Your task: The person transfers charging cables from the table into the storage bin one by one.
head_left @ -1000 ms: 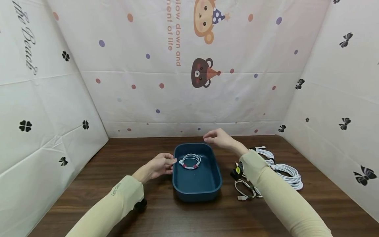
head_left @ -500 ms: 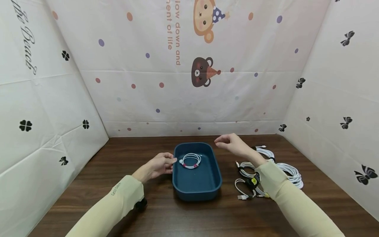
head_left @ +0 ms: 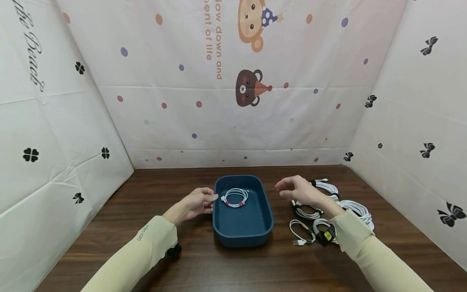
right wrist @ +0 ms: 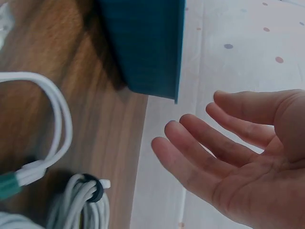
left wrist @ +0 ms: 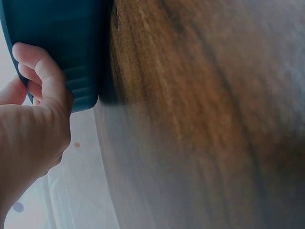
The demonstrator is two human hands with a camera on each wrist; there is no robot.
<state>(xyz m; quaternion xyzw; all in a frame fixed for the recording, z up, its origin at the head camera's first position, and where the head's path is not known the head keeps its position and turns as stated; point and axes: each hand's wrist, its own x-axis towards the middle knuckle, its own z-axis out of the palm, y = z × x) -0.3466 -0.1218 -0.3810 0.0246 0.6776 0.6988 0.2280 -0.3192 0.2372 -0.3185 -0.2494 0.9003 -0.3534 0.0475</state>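
A dark blue plastic bin (head_left: 243, 219) stands on the table, with one coiled white cable (head_left: 234, 198), red ties on it, lying inside toward the back left. My left hand (head_left: 197, 204) pinches the bin's left rim, thumb at the edge and fingers against the outer wall, as the left wrist view also shows. To the right of the bin, my right hand (head_left: 300, 190) hovers in the air holding nothing, its fingers loosely bent and apart in the right wrist view. Below and beside it lie several coiled white cables (head_left: 355, 211), partly covered by the right arm.
The brown wooden table (head_left: 164, 251) ends at a white printed cloth backdrop (head_left: 164, 121), with cloth sides at left and right. Nearest the bin among the loose cables is a small one (head_left: 300, 231) with a USB plug.
My right hand has moved right and nearer, away from the bin's back right corner to above the cables. The left hand and the bin stay in place.
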